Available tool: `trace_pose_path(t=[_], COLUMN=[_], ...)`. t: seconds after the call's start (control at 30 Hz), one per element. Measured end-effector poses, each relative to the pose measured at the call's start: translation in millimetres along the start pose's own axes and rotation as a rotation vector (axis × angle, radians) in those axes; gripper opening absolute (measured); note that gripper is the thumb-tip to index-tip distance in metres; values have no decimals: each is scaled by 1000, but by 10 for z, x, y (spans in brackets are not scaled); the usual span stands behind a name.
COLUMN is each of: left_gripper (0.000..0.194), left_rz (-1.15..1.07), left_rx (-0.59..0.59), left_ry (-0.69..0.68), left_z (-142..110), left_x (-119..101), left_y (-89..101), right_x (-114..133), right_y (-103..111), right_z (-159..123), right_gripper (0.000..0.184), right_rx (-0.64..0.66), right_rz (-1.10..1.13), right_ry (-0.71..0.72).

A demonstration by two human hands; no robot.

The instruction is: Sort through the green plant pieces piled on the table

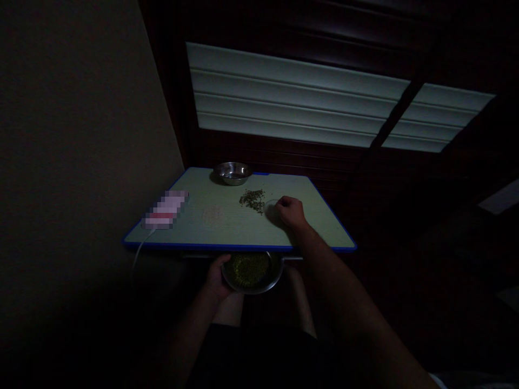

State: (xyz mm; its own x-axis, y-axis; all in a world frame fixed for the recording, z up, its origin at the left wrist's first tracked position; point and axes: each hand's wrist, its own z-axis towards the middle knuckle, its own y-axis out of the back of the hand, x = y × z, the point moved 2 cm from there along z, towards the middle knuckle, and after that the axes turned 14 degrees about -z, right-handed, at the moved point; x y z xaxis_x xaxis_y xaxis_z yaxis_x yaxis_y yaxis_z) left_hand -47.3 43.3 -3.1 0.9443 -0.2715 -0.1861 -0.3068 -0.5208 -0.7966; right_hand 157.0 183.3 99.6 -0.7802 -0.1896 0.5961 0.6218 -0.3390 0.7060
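Observation:
My left hand (219, 280) grips the left rim of a metal bowl (252, 292), which sits below the table's front edge above my lap. Small greenish beans or grains (248, 269) fill much of its bottom. Over the tabletop, my right hand (291, 212) is closed, fingers curled in. A faint, clear round-edged piece (269, 205) shows just left of its fingertips; whether they pinch it, I cannot tell. Beside it lies a loose patch of dark small grains (253, 200). Further left, a thin spread of pale bits (213, 215) rests on the surface.
The light green table (190, 232) has a blue edge. An empty-looking metal bowl (233, 174) stands at its back. A blurred-out phone-like thing (165, 209) with a white cable (140, 248) lies at the left edge. A wall rises on the left; dark slatted panels stand behind.

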Motion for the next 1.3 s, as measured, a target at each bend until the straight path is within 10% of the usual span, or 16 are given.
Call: trace_pose_path(t=[1.3], left_gripper=[34], left_rz=[-7], left_rx=[-5], left_ry=[-12], left_z=[21], left_x=[-19], left_y=[32], right_x=[36], right_y=[-3], right_z=[-18], right_gripper=[16], right_rx=[87], right_rz=[146], right_ry=[31])
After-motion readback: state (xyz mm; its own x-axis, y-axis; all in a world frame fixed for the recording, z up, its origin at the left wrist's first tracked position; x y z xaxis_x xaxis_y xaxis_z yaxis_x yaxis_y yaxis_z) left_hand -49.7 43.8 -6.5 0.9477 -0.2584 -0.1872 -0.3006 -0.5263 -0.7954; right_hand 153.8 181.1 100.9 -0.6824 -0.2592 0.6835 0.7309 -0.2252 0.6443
